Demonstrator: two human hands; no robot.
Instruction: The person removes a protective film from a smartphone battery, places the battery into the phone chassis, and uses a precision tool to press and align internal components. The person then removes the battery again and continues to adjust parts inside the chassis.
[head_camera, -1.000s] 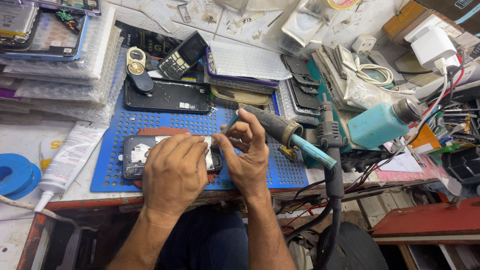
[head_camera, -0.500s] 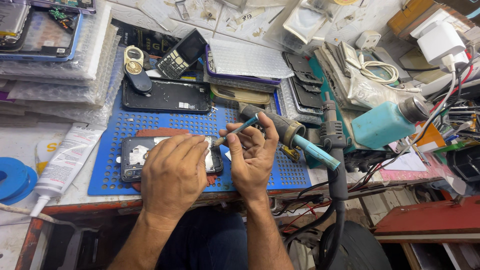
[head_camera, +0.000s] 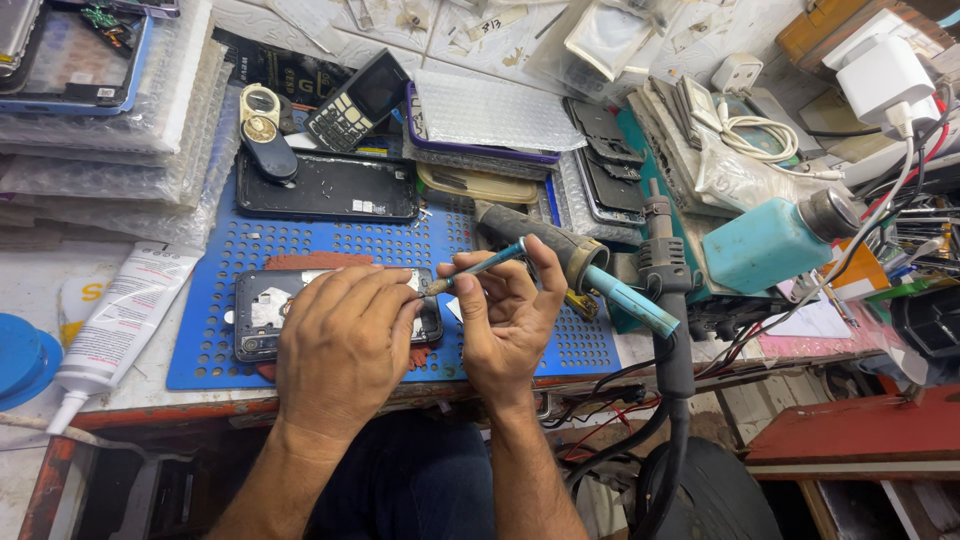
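Pinning the phone (head_camera: 262, 310) flat with my left hand (head_camera: 345, 345), I am pinching a thin tool (head_camera: 478, 268) in my right hand (head_camera: 505, 320), tip at the phone's right edge. It is lying on the blue mat (head_camera: 215, 270), near the bench's front edge, with clutter crowding behind.

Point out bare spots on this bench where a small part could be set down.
The blue mat is bare between the black phone back and the opened phone, and again right of the right hand, near the soldering iron. The rear bench is crowded with phones, covers and cables.
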